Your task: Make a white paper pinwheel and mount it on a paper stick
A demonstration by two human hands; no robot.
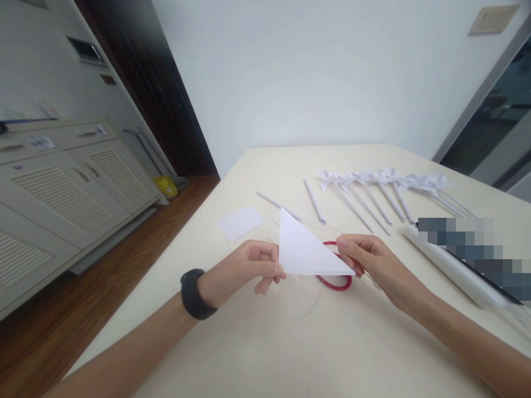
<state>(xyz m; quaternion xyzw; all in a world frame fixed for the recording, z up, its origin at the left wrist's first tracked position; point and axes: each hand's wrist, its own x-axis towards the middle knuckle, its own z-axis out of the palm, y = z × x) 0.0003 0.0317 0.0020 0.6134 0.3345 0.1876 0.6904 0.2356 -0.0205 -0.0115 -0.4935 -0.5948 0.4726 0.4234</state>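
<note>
A white sheet of paper, folded into a triangle, is held above the table. My left hand pinches its lower left corner between thumb and fingers; a dark band is round that wrist. My right hand is closed at the triangle's right tip, its fingers touching the paper there; its exact hold is partly hidden. Below the paper lie scissors with red handles, their blades out of sight. Thin wire or thread curls on the table around them. A flat white paper square rests to the left.
Several white paper pinwheels on rolled paper sticks lie at the back right. Two loose paper rolls lie left of them. A white box-like object, partly blurred out, stands at the right. The table meets a white wall behind.
</note>
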